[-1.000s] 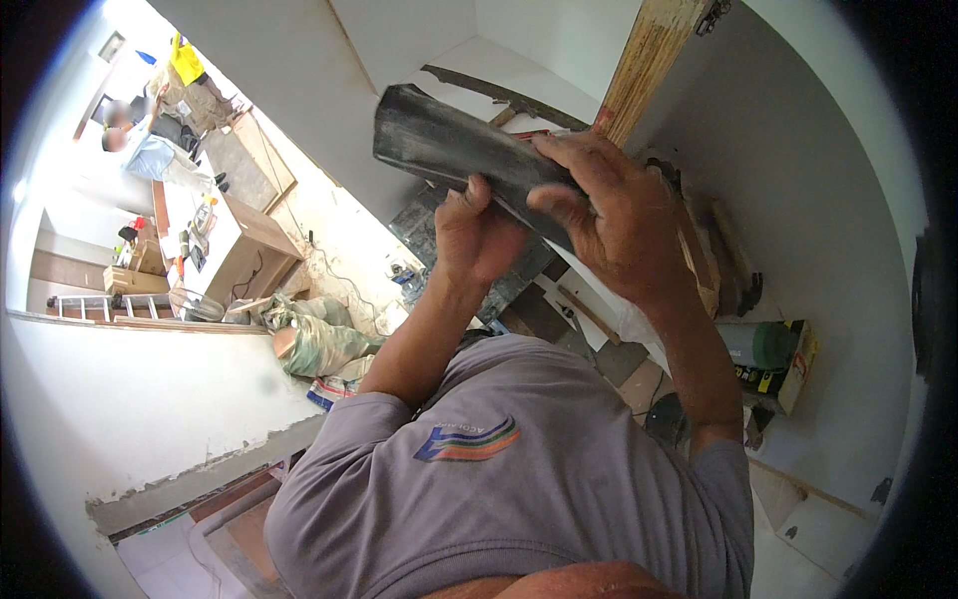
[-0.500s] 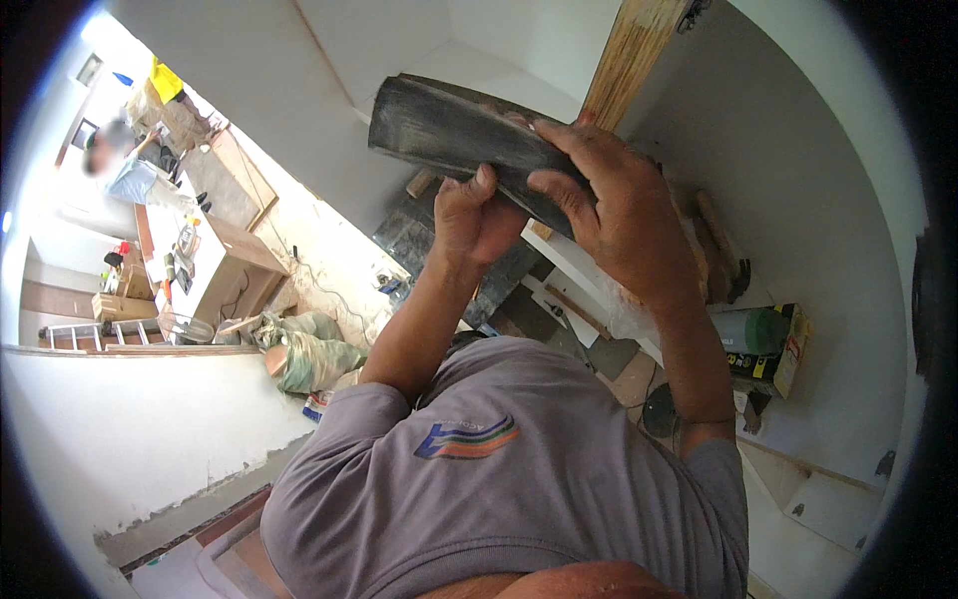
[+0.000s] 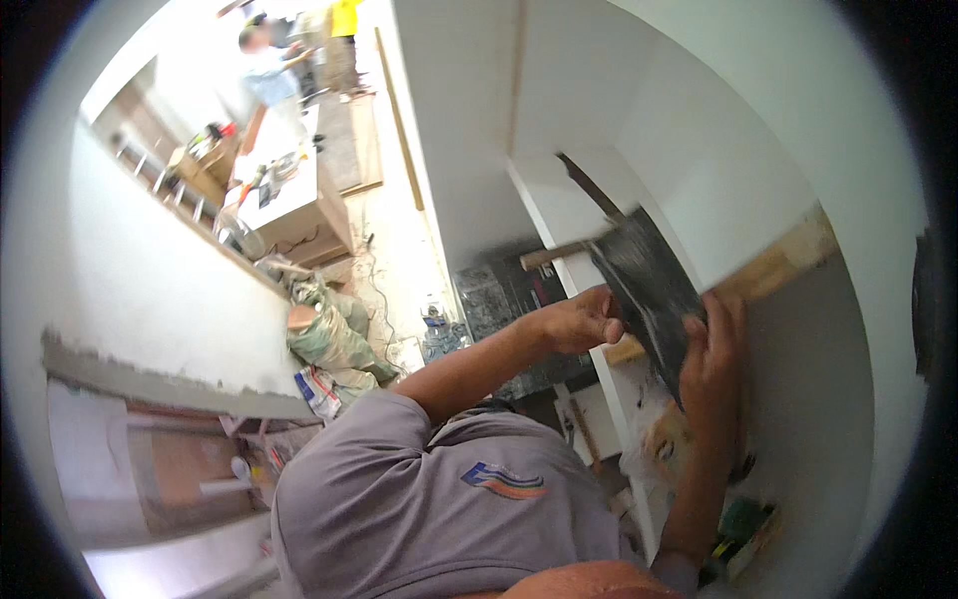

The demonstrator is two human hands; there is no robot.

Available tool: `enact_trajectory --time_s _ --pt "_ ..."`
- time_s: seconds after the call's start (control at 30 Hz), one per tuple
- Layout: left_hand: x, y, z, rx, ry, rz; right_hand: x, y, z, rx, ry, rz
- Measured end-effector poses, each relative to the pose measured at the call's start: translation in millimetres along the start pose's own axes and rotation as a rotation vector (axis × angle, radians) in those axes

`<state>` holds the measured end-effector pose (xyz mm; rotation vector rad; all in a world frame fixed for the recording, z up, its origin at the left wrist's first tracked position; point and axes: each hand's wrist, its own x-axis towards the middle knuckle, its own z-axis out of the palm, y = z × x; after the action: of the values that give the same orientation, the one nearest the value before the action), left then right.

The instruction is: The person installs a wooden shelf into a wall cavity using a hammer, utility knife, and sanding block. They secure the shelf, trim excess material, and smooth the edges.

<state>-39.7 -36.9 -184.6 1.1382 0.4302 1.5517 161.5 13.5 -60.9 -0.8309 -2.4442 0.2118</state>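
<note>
My right hand [image 3: 714,364] grips the right end of a dark grey-black, flat sheet-like piece [image 3: 649,275], its thumb on the near face and its fingers round the edge. At the piece's lower left edge is my left hand [image 3: 579,321], thumb apart and the other fingers partly hidden behind it. The piece is tilted, with pale scuffs along its surface. From behind it a wooden stick [image 3: 554,255] and a narrow dark strip [image 3: 589,188] stick out to the left; I cannot tell whether they join.
White shelving with a wooden batten [image 3: 783,255] stands ahead. Below lie a clear plastic bag [image 3: 644,454] and a green item [image 3: 743,519]. Wrapped bundles [image 3: 334,334] and a cable lie on the floor at left, near a box-shaped counter [image 3: 319,215]. A person [image 3: 269,75] stands farther off.
The dark piece has swung from nearly level to steeply slanted and moved right and lower in view. Both hands moved with it; my left thumb is now off its face. The view has turned.
</note>
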Motion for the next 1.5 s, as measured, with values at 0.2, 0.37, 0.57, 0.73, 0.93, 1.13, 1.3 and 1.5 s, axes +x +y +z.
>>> enact_trajectory --time_s 0.2,0.37,0.57,0.73,0.93,1.13,1.3,1.5 --pt "0 120 9 1.132 0.286 0.573 -20 13 -34 -0.174 -0.053 -0.032" --pt "36 140 85 1.899 -0.240 0.267 16 -34 -55 -0.186 -0.019 -0.256" --pt "90 148 70 1.853 -0.277 0.387 -1 -14 -72 -0.171 0.255 -0.076" --pt "135 178 67 1.706 -0.374 0.638 2 -5 -81 0.078 0.440 -0.028" --pt "153 199 68 1.443 -0.263 0.587 19 -10 -74 0.408 0.652 0.199" --pt "178 192 46 1.228 -0.252 0.639 36 -14 -65 0.685 0.958 0.257" --pt "181 156 46 1.125 -0.052 0.769 43 -19 -71 0.868 0.957 0.332" --pt "178 133 42 0.990 0.103 0.791 42 -21 -66 0.834 0.941 0.331"
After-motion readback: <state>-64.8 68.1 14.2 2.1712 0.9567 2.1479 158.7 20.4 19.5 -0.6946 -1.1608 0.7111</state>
